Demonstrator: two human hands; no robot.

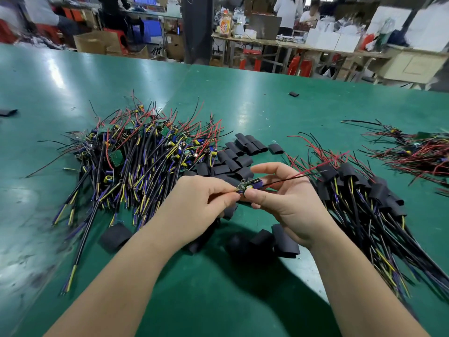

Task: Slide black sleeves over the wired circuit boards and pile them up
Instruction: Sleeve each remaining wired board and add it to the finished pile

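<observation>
Both hands meet over the middle of the green table (pixel 243 105), holding one small wired circuit board (pixel 249 184). My left hand (pixel 199 207) pinches its near end. My right hand (pixel 284 198) pinches the board with thumb and fingers, and the board's red and black wires run off to the right. A black sleeve seems to lie under my right fingers, mostly hidden. A heap of bare wired boards (pixel 136 156) lies to the left. Loose black sleeves (pixel 238 154) are scattered behind and below the hands. Sleeved boards (pixel 359 195) are piled on the right.
Another bundle of red-wired boards (pixel 418 152) lies at the far right. Stray sleeves lie at the far left (pixel 7 112) and far back (pixel 294 94). Beyond the table's far edge stand workbenches, cardboard boxes and people.
</observation>
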